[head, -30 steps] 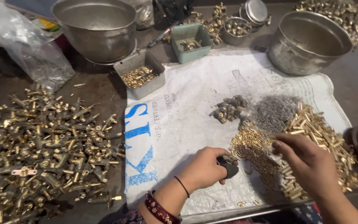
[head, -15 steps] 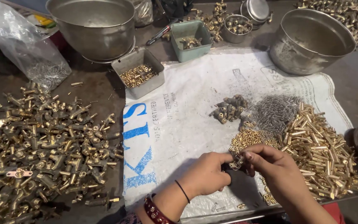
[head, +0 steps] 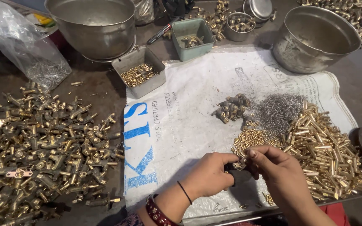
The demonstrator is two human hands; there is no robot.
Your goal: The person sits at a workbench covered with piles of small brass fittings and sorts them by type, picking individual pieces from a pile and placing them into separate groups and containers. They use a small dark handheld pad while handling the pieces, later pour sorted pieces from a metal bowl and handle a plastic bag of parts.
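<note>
My left hand (head: pixel 210 173) grips a small dark brass fitting (head: pixel 236 167) near the front edge of a white printed sack (head: pixel 197 104) spread on the table. My right hand (head: pixel 279 169) meets it from the right, fingertips pinching a small part against the fitting's top. Just beyond the hands lie a heap of tiny brass pieces (head: pixel 252 138), a pile of brass tubes (head: pixel 323 146), a tangle of thin steel springs (head: pixel 279 109) and a small cluster of dark fittings (head: pixel 231 107).
A large heap of brass valve bodies (head: pixel 42 142) covers the left. Behind stand two steel pots (head: pixel 95 25) (head: pixel 315 37), a grey tray of small brass parts (head: pixel 139 73), a green tray (head: pixel 191 35), a small steel bowl (head: pixel 241 23) and a plastic bag (head: pixel 17 42).
My right hand left the brass piles and came left to meet my left hand at the fitting. The left hand stayed in place.
</note>
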